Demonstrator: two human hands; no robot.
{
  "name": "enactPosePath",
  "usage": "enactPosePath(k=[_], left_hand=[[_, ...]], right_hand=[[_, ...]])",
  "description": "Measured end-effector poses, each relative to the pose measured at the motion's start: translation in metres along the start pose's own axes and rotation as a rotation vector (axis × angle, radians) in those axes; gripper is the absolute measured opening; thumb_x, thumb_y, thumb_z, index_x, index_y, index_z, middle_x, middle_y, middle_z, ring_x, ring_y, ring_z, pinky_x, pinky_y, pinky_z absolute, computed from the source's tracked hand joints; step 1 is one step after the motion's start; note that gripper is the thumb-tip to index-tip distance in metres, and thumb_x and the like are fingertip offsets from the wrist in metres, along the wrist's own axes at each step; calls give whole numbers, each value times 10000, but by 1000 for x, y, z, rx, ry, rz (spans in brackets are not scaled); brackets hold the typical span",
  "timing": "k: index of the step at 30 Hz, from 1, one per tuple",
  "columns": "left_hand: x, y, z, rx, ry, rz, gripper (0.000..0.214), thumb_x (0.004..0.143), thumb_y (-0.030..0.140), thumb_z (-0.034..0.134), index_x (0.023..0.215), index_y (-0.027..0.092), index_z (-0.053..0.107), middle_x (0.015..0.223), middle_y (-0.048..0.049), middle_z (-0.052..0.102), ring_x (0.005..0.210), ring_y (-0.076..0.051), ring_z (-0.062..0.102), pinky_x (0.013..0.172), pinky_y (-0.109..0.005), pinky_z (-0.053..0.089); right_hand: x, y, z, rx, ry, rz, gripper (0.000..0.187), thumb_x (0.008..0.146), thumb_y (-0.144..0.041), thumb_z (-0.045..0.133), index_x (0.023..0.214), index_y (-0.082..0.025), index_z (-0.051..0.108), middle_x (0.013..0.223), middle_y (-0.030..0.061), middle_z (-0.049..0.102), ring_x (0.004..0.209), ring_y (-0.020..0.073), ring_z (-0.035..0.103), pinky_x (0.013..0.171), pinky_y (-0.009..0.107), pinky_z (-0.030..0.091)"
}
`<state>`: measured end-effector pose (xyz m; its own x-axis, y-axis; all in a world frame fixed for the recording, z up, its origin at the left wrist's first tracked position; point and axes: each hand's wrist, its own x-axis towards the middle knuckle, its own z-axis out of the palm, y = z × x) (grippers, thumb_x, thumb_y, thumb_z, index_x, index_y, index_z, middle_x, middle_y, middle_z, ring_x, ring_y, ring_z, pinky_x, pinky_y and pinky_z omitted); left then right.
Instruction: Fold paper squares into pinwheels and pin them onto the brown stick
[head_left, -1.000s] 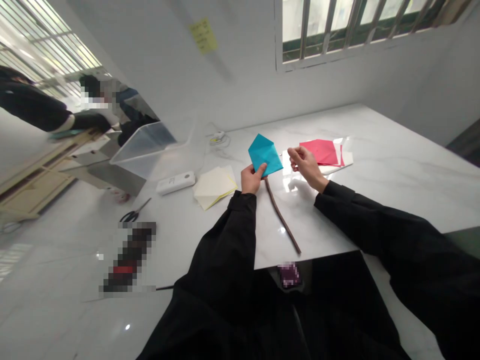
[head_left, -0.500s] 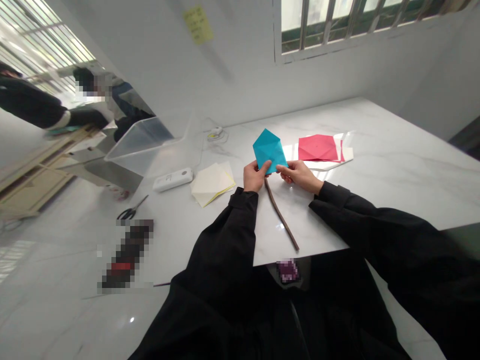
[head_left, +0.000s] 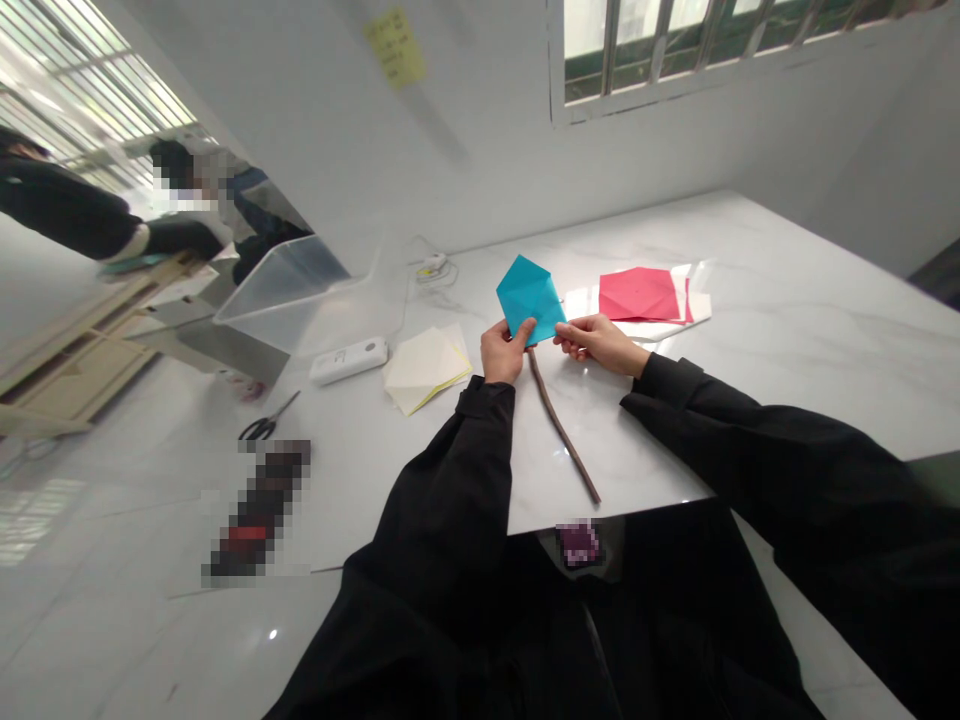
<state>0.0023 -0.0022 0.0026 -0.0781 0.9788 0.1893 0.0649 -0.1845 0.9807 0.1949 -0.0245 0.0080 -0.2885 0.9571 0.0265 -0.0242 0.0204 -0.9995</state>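
Note:
A folded blue paper [head_left: 529, 297] is held up above the white marble table [head_left: 787, 340]. My left hand [head_left: 501, 353] pinches its lower left edge, thumb on the front. My right hand [head_left: 596, 340] pinches its lower right corner with the fingertips. Below the hands a thin brown stick [head_left: 562, 430] lies on the table, running toward me.
Red paper [head_left: 637, 293] on white sheets lies to the right. Cream and yellow sheets [head_left: 424, 367], a white box-shaped device [head_left: 349, 360], scissors [head_left: 266, 422] and a clear plastic bin [head_left: 281, 290] lie to the left. Other people sit at the far left.
One second ago my right hand was off the blue paper, beside it. It came in and took hold of the paper's lower right corner. My left hand kept its grip.

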Motion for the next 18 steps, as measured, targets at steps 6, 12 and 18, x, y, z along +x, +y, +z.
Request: enactPosePath(k=[6,12,18], left_hand=[[0,1,0,-13,-6,-6,547,671,612,845,876,113,752,742,-53,712,601,-144,632,568,-269,563],[0,1,1,-40,-8,-16,558,661,624,847,862,114,742,727,-51,711,584,-138,628,541,-252,539],[-3,3,3,-63,-19,-69,576,646,636,855,856,115,729,704,-43,700,585,-137,628,547,-250,532]], right_hand=[[-1,0,0,5,20,-28,583,751,-718,763,787,-137,719,662,21,599,543,86,490,498,232,393],[-2,1,-3,-40,25,-32,590,779,-723,735,784,-133,743,647,23,592,537,92,502,476,231,380],[-2,3,-6,-103,56,-85,588,814,-715,698,774,-130,737,612,9,577,488,82,465,454,235,358]])
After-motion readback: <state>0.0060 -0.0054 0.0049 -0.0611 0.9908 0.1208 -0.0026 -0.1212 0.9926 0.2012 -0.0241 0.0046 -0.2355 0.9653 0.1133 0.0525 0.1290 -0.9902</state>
